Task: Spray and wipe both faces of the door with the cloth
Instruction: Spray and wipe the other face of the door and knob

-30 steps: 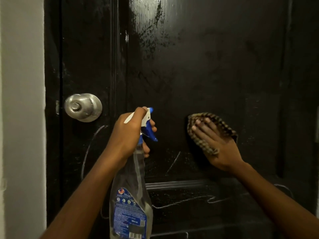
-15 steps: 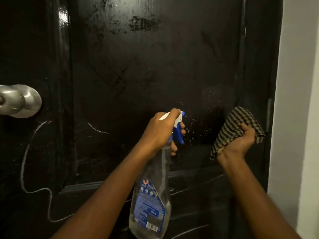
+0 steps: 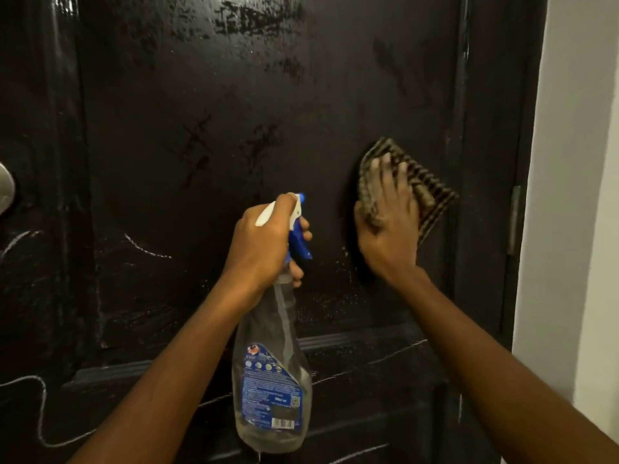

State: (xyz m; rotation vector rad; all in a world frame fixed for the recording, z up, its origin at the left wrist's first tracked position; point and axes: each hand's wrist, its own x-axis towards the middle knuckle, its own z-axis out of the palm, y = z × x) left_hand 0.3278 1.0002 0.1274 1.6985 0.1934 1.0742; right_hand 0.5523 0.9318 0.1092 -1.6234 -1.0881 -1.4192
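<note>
Your right hand presses the checked brown cloth flat-fingered against the glossy black door. Your left hand grips the clear spray bottle, blue trigger.

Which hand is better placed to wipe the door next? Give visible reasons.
Right: the right hand presses the cloth flat on the door, while the left hand grips the spray bottle.

cloth on door | spray bottle left of cloth
</note>
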